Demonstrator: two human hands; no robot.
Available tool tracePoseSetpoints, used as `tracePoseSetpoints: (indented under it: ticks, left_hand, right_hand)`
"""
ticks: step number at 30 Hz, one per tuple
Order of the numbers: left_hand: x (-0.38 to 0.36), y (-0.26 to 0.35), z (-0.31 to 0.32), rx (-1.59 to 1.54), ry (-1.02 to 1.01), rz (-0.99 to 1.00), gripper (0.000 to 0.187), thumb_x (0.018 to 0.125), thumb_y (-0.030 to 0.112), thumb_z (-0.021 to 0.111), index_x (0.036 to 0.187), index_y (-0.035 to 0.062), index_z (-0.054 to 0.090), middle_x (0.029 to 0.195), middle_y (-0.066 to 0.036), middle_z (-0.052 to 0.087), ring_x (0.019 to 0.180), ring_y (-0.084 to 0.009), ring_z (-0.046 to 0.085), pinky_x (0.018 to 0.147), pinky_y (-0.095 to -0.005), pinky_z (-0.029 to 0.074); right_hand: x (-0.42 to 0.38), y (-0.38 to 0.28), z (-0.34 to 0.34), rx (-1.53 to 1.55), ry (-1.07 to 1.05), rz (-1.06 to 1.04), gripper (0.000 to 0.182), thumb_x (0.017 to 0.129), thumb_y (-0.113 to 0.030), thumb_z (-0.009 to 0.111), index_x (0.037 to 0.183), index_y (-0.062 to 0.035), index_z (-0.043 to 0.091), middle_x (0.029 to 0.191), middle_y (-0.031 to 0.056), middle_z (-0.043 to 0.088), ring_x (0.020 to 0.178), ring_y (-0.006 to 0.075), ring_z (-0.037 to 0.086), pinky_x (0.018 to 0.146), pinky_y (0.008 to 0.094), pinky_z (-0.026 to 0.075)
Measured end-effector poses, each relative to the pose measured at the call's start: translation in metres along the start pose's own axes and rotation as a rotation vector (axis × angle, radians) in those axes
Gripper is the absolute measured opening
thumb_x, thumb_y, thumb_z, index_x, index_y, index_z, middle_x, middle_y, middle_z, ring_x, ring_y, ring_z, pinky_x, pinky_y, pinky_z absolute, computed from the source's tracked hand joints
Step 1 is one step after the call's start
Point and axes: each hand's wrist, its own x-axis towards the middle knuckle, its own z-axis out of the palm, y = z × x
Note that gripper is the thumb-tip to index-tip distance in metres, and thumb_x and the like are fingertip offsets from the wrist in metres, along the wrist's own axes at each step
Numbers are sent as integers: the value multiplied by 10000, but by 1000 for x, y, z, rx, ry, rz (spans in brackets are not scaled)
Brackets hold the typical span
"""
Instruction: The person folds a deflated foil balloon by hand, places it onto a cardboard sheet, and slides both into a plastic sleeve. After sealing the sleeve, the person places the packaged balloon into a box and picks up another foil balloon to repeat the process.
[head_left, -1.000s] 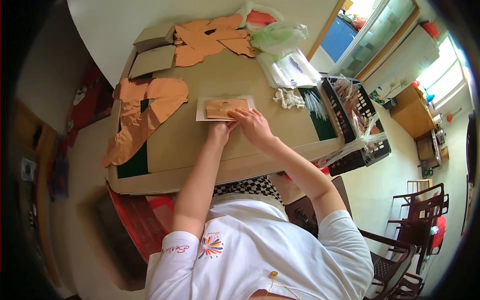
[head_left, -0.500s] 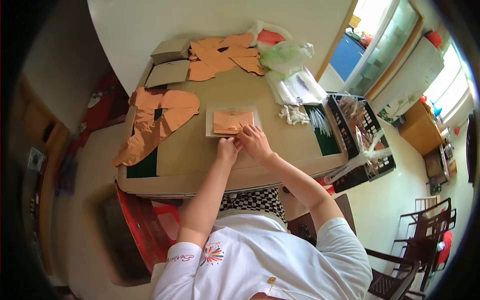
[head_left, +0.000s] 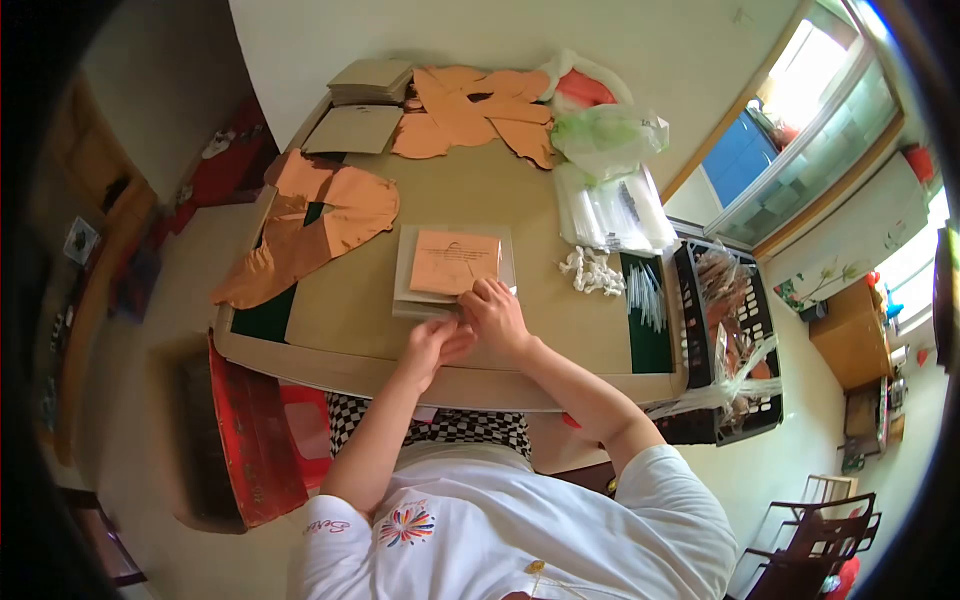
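Observation:
A flat orange folded piece with small dark print (head_left: 455, 262) lies on grey cardboard squares (head_left: 405, 272) near the table's middle. Clear film shows along its right side. My right hand (head_left: 493, 315) has its fingers closed at the lower right corner of this packet; the fingertips hide the exact grip. Just below the packet's front edge, my left hand (head_left: 437, 347) is apart from it, fingers stretched toward my right hand and slightly blurred. I see nothing in the left hand.
Wrinkled orange sheets (head_left: 345, 205) lie left and at the back, beside stacked cardboard squares (head_left: 368, 80). Plastic bags (head_left: 615, 205), white twisted pieces (head_left: 590, 272) and thin clear strips (head_left: 645, 295) lie right. A black crate (head_left: 690, 345) stands at the right edge.
My left hand has come away from the packet's front edge, down and left. The packet is tilted differently, more print shows, and the whole view has shifted.

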Motion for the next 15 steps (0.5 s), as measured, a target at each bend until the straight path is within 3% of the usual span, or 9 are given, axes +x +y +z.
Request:
tracePoseSetpoints:
  ticks: [2, 5, 6, 9, 10, 13, 15]
  left_hand:
    - [-25, 7, -10, 288, -45, -98, 141, 947, 120, 529, 970, 5, 607, 931, -114, 658, 870, -209, 675, 697, -337, 561]
    - [-54, 7, -4, 854, 117, 449, 119, 906, 86, 587, 937, -2, 661, 836, -96, 667, 780, -197, 680, 655, -322, 548]
    - [-59, 7, -2, 1024, 160, 680, 64, 842, 23, 636, 898, 12, 664, 854, -87, 656, 792, -214, 661, 672, -319, 534]
    - [-58, 8, -7, 1239, 156, 1030, 97, 801, 0, 652, 895, 24, 662, 873, -80, 647, 826, -260, 631, 733, -337, 531]
    - [-56, 11, -11, 1217, 163, 982, 219, 760, -30, 651, 967, 41, 652, 1000, -88, 634, 975, -287, 585, 855, -372, 497]
    - [-33, 33, -16, 1403, 150, 1100, 351, 769, -6, 619, 1115, 56, 608, 1053, -108, 593, 1004, -294, 550, 897, -409, 460]
    - [-17, 38, -26, 1565, 35, 1093, 421, 765, 1, 601, 1181, 59, 569, 1119, -117, 572, 1066, -297, 526, 950, -417, 427]
  right_hand:
    - [-5, -3, -2, 30, -28, -26, 137, 694, -86, 636, 824, -79, 593, 780, 66, 508, 808, 255, 544, 726, 363, 428]
    - [-12, -11, -6, 57, -78, -60, 144, 698, -95, 621, 841, -84, 604, 799, 63, 507, 821, 248, 536, 736, 360, 424]
    - [-11, -14, -7, 61, -90, -75, 146, 695, -108, 608, 839, -88, 600, 811, 62, 506, 833, 244, 533, 745, 359, 420]
    - [-11, -26, -10, 83, -77, -93, 152, 701, -118, 609, 850, -91, 606, 822, 59, 505, 834, 241, 527, 755, 356, 420]
    - [-10, -27, -9, 71, -72, -95, 158, 703, -122, 610, 858, -91, 610, 827, 59, 505, 836, 241, 527, 760, 356, 421]
    - [-18, -36, -7, 27, -94, -68, 182, 710, -130, 613, 888, -94, 623, 841, 56, 507, 844, 237, 527, 775, 358, 423]
    - [-19, -42, -9, -13, -145, -41, 204, 718, -128, 611, 918, -97, 634, 850, 53, 508, 853, 231, 530, 787, 359, 425]
